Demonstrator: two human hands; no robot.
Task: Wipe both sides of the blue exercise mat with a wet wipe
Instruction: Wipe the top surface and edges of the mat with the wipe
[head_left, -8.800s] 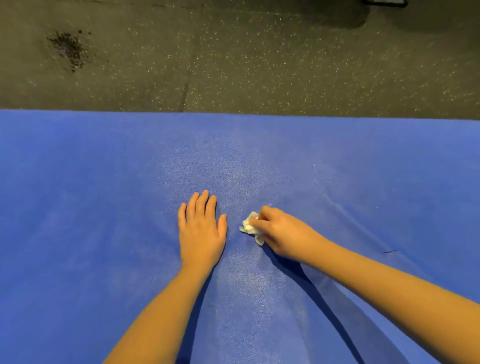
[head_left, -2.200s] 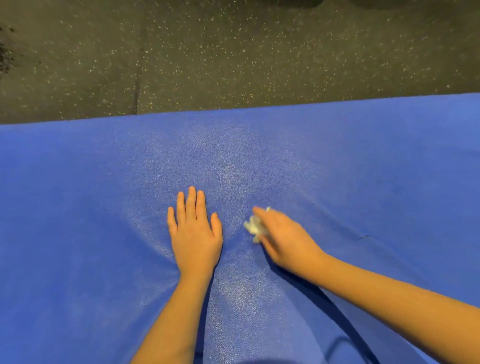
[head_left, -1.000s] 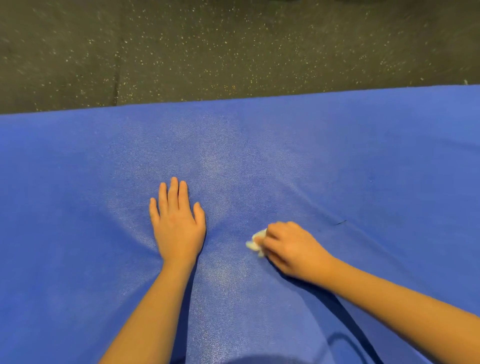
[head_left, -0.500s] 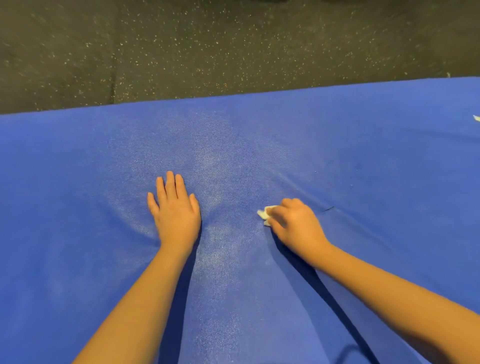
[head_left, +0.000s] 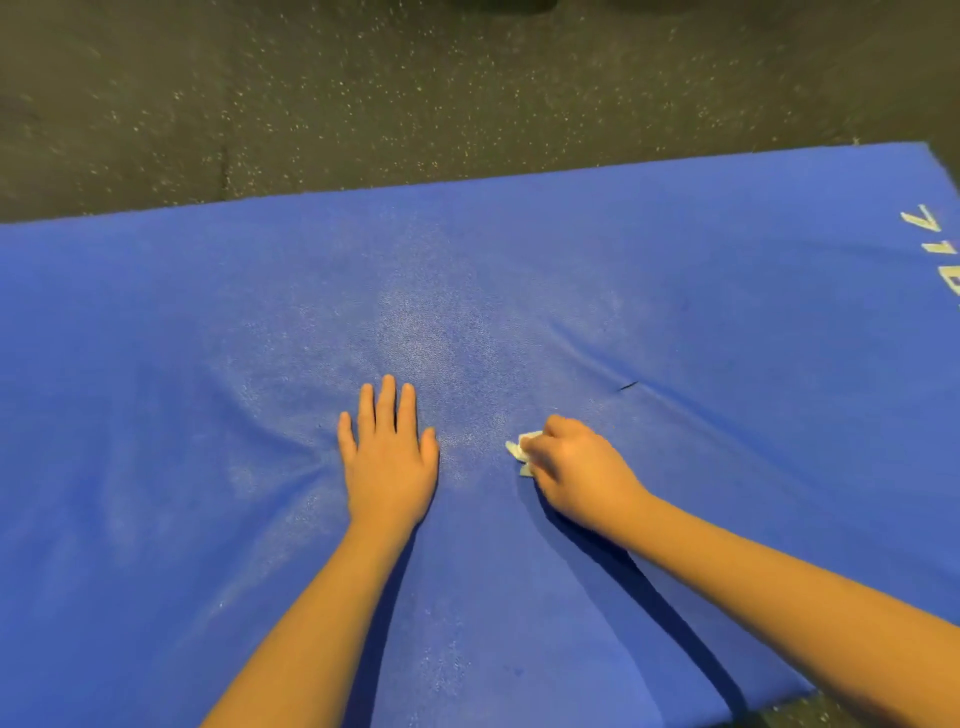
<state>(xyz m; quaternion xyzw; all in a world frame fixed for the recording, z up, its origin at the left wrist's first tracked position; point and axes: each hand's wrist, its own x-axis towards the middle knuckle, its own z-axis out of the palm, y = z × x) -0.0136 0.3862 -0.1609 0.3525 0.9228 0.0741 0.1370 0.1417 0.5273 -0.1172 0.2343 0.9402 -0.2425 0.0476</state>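
The blue mat (head_left: 197, 322) lies flat on a dark floor (head_left: 415, 88) that has small light specks. The mat fills the middle and the lower part of the frame. Its far edge runs across the picture from the middle left up to the upper right, where one corner of it shows.

The left hand (head_left: 387, 462) is a little left of the centre of the frame. It lies flat on the mat, palm down, with the fingers straight and close together and the thumb out to the side. It holds nothing. Beside it the mat surface makes shallow folds that go out toward the left.

The right hand (head_left: 582, 473) is just right of the centre, near the left hand but apart from it. Its fingers are curled; they grip a small crumpled white wipe (head_left: 519, 451) and hold it down on the mat. Only a small part of the wipe shows, at the left side of the fingers. The rest is hidden under the hand.

Between the two hands and above them the mat has a paler, shining patch (head_left: 426, 338). To the upper right of the right hand there is a short dark mark (head_left: 628, 385) on a long crease. At the right edge of the frame, pale letters (head_left: 941, 275) are printed on the mat. They are cut off by the frame and I cannot read them.
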